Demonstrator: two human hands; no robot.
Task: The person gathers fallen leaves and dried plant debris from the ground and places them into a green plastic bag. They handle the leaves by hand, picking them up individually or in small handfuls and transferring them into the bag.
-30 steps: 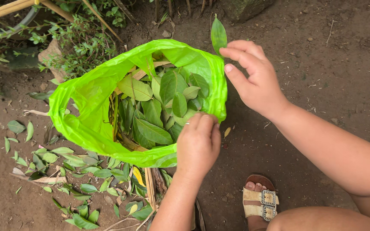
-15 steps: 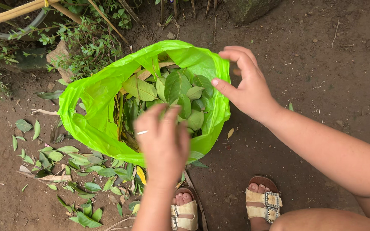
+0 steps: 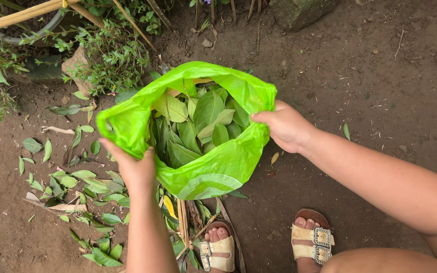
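Head camera looked straight down at my two hands on a bright green plastic bag [image 3: 213, 169] that sat on the bare dirt [image 3: 380, 101] just ahead of my sandals [image 3: 218, 253]. My left hand [image 3: 135, 169] had closed on the bag's left rim, bunching the plastic. My right hand [image 3: 284, 126] pinched the right rim, thumb on top. The bag was packed with green leaves [image 3: 198, 124], and its mouth stood open between my hands.

I judged this as the stage of taking hold of the bag by both sides, with the picked leaves already inside. Any next move with it would have called for an even grip on both rims and a level mouth, since the leaves were heaped close to the top and the thin plastic could sag or tip.

Most of my fingers were tucked behind the plastic, so I could not tell how deep the grip went. The bag's bottom and what it rested on were hidden. Loose leaves [image 3: 77, 184] lay scattered to the left, and dry stalks [image 3: 183, 222] poked from under the bag. My right knee was cut off by the frame.
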